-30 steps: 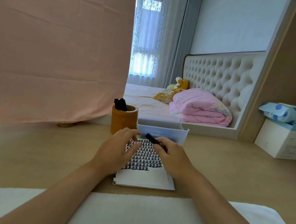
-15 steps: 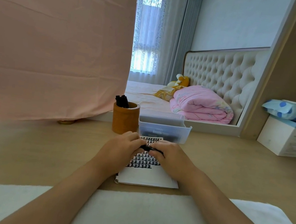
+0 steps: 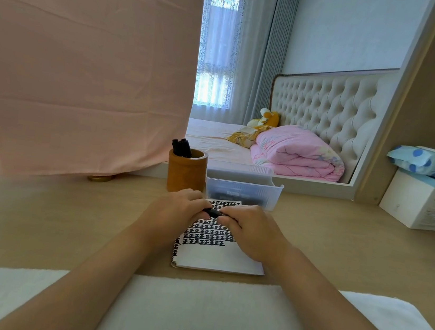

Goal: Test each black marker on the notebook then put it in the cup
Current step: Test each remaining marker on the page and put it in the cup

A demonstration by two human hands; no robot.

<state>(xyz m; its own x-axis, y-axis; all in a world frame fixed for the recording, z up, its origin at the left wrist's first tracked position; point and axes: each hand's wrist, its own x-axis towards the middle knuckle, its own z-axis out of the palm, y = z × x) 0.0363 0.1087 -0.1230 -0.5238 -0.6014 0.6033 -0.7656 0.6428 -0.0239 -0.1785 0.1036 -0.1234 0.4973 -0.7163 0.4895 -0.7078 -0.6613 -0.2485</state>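
Marker (image 3: 214, 213) gripped between curled left hand (image 3: 174, 211) and right hand (image 3: 253, 232), above notebook (image 3: 215, 253).

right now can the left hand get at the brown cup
Probably yes: the brown cup stands just beyond the left hand, nothing between them, though it and the right hand grip a marker.

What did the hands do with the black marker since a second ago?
The left hand moved over and took hold of the marker, which the right hand already held. The marker swung from tilted to level between both hands, above the notebook. The cup, the clear bin and the notebook stayed put.
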